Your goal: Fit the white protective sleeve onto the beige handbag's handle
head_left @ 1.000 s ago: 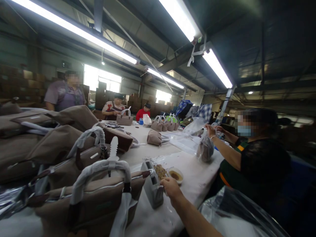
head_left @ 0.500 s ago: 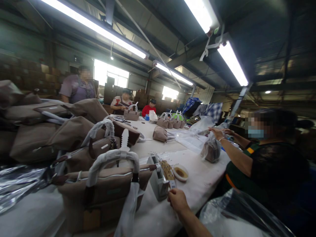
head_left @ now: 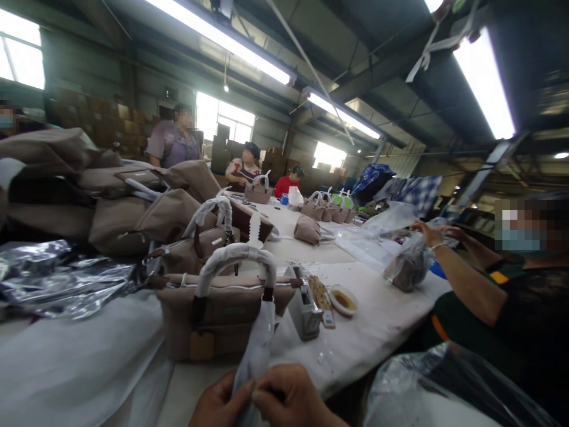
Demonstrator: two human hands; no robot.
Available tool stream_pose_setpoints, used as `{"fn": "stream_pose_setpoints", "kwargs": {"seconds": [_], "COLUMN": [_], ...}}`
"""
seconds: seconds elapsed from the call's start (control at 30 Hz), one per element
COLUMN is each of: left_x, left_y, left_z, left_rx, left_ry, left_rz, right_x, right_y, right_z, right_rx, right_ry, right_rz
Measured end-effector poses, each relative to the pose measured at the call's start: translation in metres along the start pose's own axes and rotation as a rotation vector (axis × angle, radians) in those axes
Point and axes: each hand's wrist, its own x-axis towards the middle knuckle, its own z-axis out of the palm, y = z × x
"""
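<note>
A taupe handbag [head_left: 226, 323] stands upright on the table in front of me, its arched handle [head_left: 235, 252] wrapped in white. From the handle's right base a white wrapping strip [head_left: 260, 338] runs down toward me. My left hand [head_left: 220, 403] is closed on the lower part of this strip, thumb on top. Close beside it, my right hand [head_left: 291, 394] pinches at the strip's edge, fingertips almost touching my left thumb. Whether anything small is between those fingers is hidden. A grey tape dispenser [head_left: 304, 308] sits right of the bag.
More taupe bags [head_left: 146, 207] are heaped at the left, behind silvery film [head_left: 66, 279]. A roll of tape [head_left: 343, 300] and a patterned card [head_left: 320, 296] lie past the dispenser. At right, a co-worker's hand [head_left: 429, 234] holds a bagged handbag [head_left: 406, 264]. Clear plastic [head_left: 413, 391] lies at lower right.
My right hand has left the tape dispenser's near end and come left to the strip. My left hand has come into view on the strip. The view has swung left.
</note>
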Motion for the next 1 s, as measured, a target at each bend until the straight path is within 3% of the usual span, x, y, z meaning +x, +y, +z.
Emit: {"fn": "stream_pose_setpoints", "kwargs": {"seconds": [0.1,0.2,0.37,0.5,0.7,0.87,1.0], "left_x": [-0.006,-0.011,-0.012,-0.008,-0.006,-0.009,-0.007], "left_y": [0.008,0.015,0.018,0.014,0.014,0.020,0.018], "left_z": [0.000,0.000,0.000,-0.002,-0.003,-0.003,-0.001], "left_rx": [0.116,0.185,0.107,0.015,-0.037,0.020,0.037], "left_ry": [-0.019,-0.040,0.031,0.083,0.042,0.075,0.053], "left_rz": [0.064,0.104,0.069,0.033,0.001,0.000,0.024], "right_x": [0.005,0.004,-0.002,-0.004,-0.005,-0.009,-0.004], "right_y": [0.007,0.010,0.017,0.025,0.025,0.014,0.001], "right_z": [0.013,0.017,0.016,0.009,0.001,-0.002,0.000], "right_rx": [-0.243,-0.362,-0.499,-0.453,-0.381,-0.297,-0.194], "right_ry": [0.104,0.124,0.181,0.154,0.099,0.132,0.080], "right_rz": [0.095,0.149,0.114,0.086,0.109,-0.003,-0.106]}}
